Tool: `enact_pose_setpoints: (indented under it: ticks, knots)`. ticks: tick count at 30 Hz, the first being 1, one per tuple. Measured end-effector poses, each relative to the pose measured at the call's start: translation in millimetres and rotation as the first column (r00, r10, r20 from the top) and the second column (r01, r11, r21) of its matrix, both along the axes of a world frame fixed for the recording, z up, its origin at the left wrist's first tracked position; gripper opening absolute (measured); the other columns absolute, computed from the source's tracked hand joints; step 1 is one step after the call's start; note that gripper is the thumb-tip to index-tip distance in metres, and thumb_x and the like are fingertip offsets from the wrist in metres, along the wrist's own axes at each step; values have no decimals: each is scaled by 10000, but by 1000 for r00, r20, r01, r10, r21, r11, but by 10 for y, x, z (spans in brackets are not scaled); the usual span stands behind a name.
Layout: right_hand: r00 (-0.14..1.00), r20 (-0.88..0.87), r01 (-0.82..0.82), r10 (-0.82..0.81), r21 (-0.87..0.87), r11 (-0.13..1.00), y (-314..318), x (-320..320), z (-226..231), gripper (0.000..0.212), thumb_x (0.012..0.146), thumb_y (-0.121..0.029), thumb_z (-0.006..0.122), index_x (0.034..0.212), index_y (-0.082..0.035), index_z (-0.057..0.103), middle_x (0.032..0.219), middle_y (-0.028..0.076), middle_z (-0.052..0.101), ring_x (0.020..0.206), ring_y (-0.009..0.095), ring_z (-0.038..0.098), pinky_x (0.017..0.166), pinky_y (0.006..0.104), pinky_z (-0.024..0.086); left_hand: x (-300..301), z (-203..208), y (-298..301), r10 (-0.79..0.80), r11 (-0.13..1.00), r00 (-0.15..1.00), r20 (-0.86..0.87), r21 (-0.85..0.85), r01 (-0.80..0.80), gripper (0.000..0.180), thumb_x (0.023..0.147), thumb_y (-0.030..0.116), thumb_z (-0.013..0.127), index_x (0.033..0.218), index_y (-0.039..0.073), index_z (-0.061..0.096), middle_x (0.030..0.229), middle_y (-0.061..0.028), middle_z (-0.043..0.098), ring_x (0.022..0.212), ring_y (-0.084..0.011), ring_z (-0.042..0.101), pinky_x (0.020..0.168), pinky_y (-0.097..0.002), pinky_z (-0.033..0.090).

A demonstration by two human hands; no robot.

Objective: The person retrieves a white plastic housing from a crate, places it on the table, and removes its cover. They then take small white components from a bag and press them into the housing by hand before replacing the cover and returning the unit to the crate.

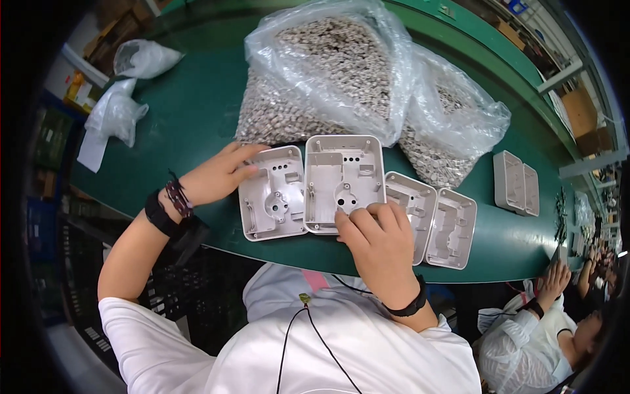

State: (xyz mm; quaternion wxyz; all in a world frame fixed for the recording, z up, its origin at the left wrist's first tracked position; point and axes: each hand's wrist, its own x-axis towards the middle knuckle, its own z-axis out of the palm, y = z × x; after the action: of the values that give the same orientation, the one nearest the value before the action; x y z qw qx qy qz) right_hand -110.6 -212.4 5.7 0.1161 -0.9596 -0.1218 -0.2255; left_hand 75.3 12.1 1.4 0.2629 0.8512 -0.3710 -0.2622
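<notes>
Side by side in front of me lie two open, pale grey plastic housings, each with inner ribs, posts and small round holes. On the left housing, my left hand grips the upper left edge, thumb over the rim and fingers along the top corner. The middle housing sits slightly higher than its neighbour. My right hand reaches over its lower right side, fingers bent and pinched together near the round-holed boss. Whatever is between those fingertips is too small or hidden to make out.
Two more housings lie to the right, partly behind my right hand. Large clear bags full of small pale parts stand behind. Another housing pair sits farther right on the green table. Crumpled plastic bags lie left; co-workers sit right.
</notes>
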Motion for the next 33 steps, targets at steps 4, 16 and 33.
enact_pose_setpoints:
  ticks: [4,16,33]
  knots:
    - [999,-44,-25,23,-43,999,37,-32,0,255,623,-145,647,865,-97,583,756,22,508,758,199,502,729,359,410,116,45,194,-5,1000,999,-32,20,6,433,864,97,482,1289,114,397,998,-106,475,900,-211,483,825,-303,401]
    - [967,-140,171,-212,-259,951,505,58,26,308,699,-111,651,997,-81,578,970,80,526,929,268,503,912,415,316,-171,480,1003,251,945,952,177,-256,-202,484,868,342,519,1257,71,422,1141,-146,512,893,-196,577,776,-292,462]
    - [615,-648,-612,450,-33,790,1381,367,-381,621,642,-144,700,1223,-125,480,1277,240,323,1220,441,279,977,490,287,-3340,-2057,4304,729,44,457,509,632,-774,766,655,347,689,1273,61,339,1176,-196,426,1044,-353,478,864,-413,420]
